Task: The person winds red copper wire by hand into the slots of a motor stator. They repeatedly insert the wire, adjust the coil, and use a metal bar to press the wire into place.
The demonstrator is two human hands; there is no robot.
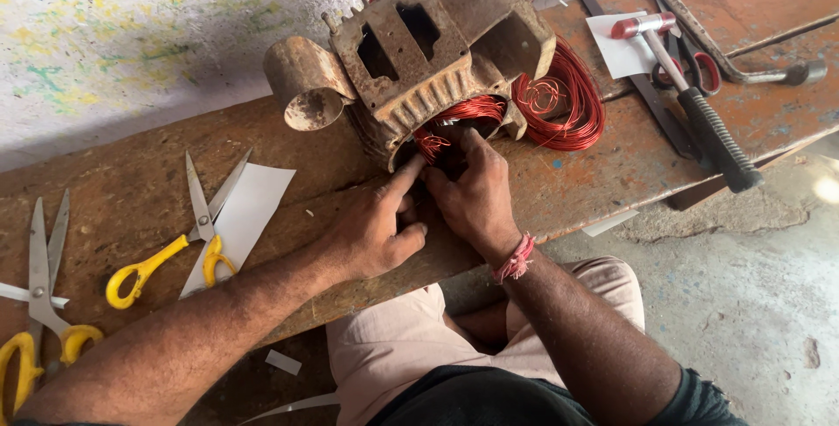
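A rusty cast-metal motor housing (419, 50) lies on its side on a worn wooden bench (131, 190). Red copper wire windings (463, 116) fill its open end. My left hand (371, 225) rests at the opening with the index finger pointing into the windings. My right hand (476, 194), with a red thread band at the wrist, presses its fingers against the red wire inside the opening. A loose coil of red wire (568, 98) lies to the right of the housing.
Yellow-handled scissors (188, 234) lie on a white paper sheet (245, 216); another pair (39, 304) sits at the far left. A hammer (699, 103), red-handled scissors (699, 68), a metal bar (717, 41) and white paper lie at the right. Concrete floor below.
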